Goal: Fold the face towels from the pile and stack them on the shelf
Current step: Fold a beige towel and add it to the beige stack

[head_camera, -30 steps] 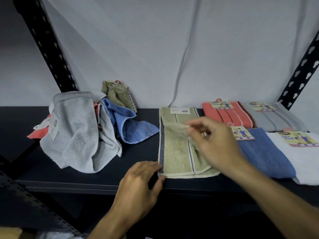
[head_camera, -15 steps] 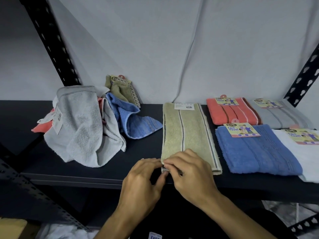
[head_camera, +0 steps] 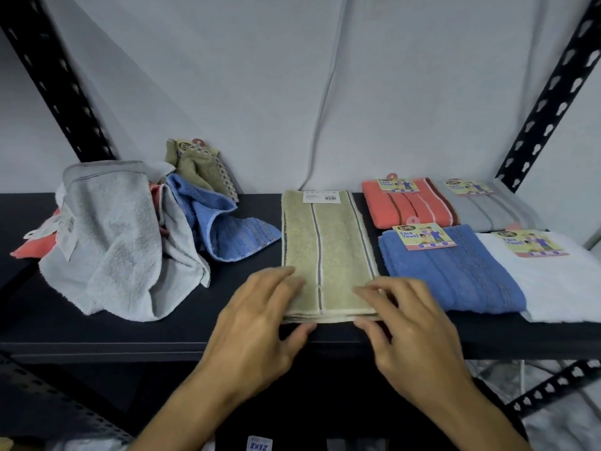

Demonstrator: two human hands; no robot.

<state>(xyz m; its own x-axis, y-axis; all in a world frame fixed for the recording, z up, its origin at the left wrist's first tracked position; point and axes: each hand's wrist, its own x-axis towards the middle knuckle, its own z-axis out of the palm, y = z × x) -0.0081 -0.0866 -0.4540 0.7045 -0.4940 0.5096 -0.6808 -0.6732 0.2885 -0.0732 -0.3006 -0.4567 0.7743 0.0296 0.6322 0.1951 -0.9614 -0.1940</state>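
An olive-green striped face towel (head_camera: 325,242), folded into a long strip, lies on the dark shelf (head_camera: 130,336), with a white label at its far end. My left hand (head_camera: 260,323) pinches its near left corner, fingers on top and thumb at the front edge. My right hand (head_camera: 413,330) pinches the near right corner the same way. To the left is the unfolded pile: a grey towel (head_camera: 110,236), a blue towel (head_camera: 224,229), a crumpled olive towel (head_camera: 198,167) and a coral towel (head_camera: 35,250).
Folded towels with paper tags lie at the right: coral (head_camera: 406,209) and grey (head_camera: 491,209) at the back, blue (head_camera: 455,275) and white (head_camera: 559,281) in front. Black perforated uprights (head_camera: 55,76) (head_camera: 549,96) frame the shelf. A grey sheet hangs behind.
My right hand laid the towel's flap over, then came down to the near edge. Both hands met there, then spread apart to the two near corners.
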